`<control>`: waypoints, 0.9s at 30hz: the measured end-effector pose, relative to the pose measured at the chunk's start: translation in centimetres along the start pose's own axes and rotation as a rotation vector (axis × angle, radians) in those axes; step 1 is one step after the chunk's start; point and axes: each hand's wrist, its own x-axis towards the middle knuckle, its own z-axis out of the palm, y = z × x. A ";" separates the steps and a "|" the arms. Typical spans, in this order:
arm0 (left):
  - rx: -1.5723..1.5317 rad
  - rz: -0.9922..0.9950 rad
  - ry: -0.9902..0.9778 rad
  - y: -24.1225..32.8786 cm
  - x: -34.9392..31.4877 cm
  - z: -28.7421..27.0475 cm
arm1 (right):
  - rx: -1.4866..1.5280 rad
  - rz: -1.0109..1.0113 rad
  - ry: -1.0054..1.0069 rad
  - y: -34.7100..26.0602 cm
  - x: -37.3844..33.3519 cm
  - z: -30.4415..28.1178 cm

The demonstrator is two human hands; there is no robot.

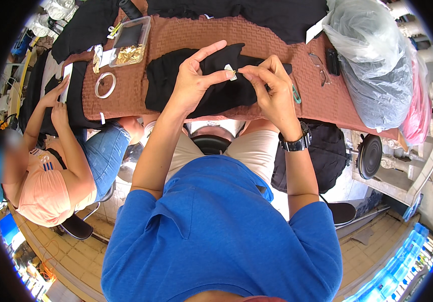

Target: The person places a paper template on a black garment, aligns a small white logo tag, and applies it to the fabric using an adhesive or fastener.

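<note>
Brown textured cloth covers the table across the upper part of the frame, with a bulging plastic bag at upper right and a clear box of gold bits at upper left. On a black garment at upper centre, the left hand has its thumb against a white tag, forefinger raised apart; whether other fingers back it, I cannot tell. The right hand pinches a tiny yellowish piece at the tag, thumb and forefinger together.
</note>
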 end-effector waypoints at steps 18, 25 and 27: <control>0.039 -0.023 -0.042 -0.2 0.3 -0.2 | 0.096 0.061 0.012 1.2 0.1 0.2; -0.088 -0.098 -0.104 -0.1 0.3 -0.2 | 0.214 0.137 -0.033 1.9 0.0 0.2; -0.091 -0.112 -0.120 -0.1 0.3 -0.3 | 0.226 0.137 -0.047 2.0 0.0 0.1</control>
